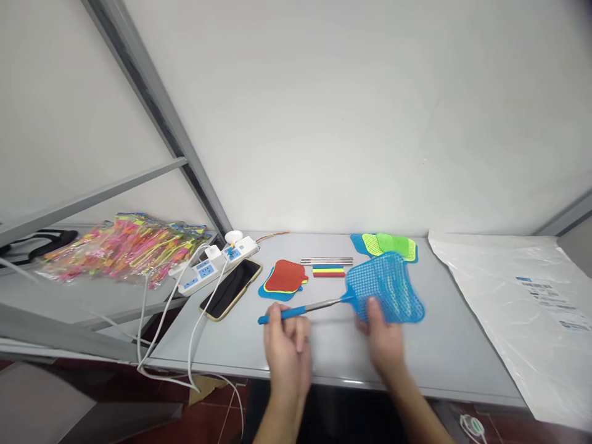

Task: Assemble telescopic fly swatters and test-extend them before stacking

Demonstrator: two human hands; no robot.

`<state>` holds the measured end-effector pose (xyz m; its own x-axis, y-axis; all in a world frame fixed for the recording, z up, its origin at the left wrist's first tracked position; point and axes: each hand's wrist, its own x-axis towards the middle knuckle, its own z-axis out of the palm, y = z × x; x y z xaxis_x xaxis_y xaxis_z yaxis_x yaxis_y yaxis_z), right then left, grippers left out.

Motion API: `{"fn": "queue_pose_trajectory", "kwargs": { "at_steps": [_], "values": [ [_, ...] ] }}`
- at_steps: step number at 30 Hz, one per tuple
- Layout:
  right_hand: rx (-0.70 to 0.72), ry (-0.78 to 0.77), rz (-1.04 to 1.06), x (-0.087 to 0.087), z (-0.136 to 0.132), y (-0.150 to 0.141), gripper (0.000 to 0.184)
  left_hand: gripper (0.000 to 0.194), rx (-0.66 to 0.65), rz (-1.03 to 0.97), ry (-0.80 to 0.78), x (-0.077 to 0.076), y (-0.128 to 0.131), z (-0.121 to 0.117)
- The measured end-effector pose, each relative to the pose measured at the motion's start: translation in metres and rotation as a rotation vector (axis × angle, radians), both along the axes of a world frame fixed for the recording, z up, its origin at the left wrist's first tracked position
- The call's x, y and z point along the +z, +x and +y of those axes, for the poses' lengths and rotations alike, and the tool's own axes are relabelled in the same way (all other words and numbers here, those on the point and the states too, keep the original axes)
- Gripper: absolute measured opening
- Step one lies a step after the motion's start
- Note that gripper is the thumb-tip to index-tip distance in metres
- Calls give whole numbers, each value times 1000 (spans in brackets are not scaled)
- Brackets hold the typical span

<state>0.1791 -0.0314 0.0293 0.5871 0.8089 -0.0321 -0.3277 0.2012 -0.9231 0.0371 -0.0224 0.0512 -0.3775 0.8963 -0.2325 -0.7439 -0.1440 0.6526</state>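
Two hands hold a blue fly swatter (370, 295) over the bench (444, 351), left hand (287, 348) fingers pinching its handle, right hand (383, 342) fingers pressing the mesh head, so a hard pull might, I judge, separate the telescopic rod.

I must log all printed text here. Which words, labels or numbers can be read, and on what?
Nothing can be read.
White plastic bag: blue and grey printed lines, too small and blurred.
Power strip: no legible marking.
Blue fly swatter, in both hands: no text visible.
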Motion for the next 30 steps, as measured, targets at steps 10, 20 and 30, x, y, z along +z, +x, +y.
{"fn": "queue_pose_trajectory", "kwargs": {
  "at_steps": [10,20,30],
  "values": [
    [182,46,165,-7,10,1,31,35,-154,1018,168,-14,-69,33],
    [103,37,228,-22,18,-15,38,56,-98,1943,-71,-22,-86,83],
    [86,144,23,4,25,10,27,21,-288,1234,442,-3,-33,68]
  ]
}}
